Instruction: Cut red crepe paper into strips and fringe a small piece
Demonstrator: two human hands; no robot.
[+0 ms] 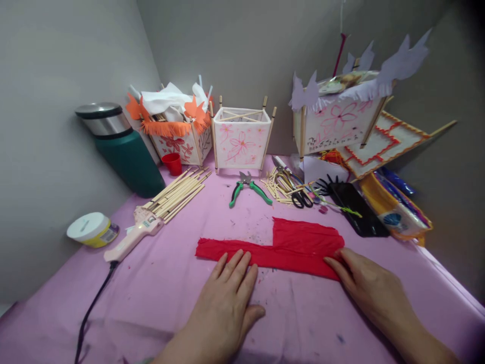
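Observation:
A piece of red crepe paper (303, 237) lies on the pink-covered table in front of me, its near part a long folded strip and its far right part a wider single flap. My left hand (233, 293) rests flat on the strip's near edge, left of the middle, fingers stretched out. At the right end, my right hand (364, 278) pinches the paper's edge between thumb and fingers. Beyond the paper lie green-handled pliers (248, 188) with their jaws apart.
Behind stand paper lanterns on stick frames, one plain (242, 144), one orange-fringed (176, 136), one lilac-topped (337, 121). At left are a glue gun (132, 237), bamboo sticks (182, 194), a tub (93, 230) and a green bottle (129, 156). Scissors (297, 192) and a black phone (358, 210) lie right.

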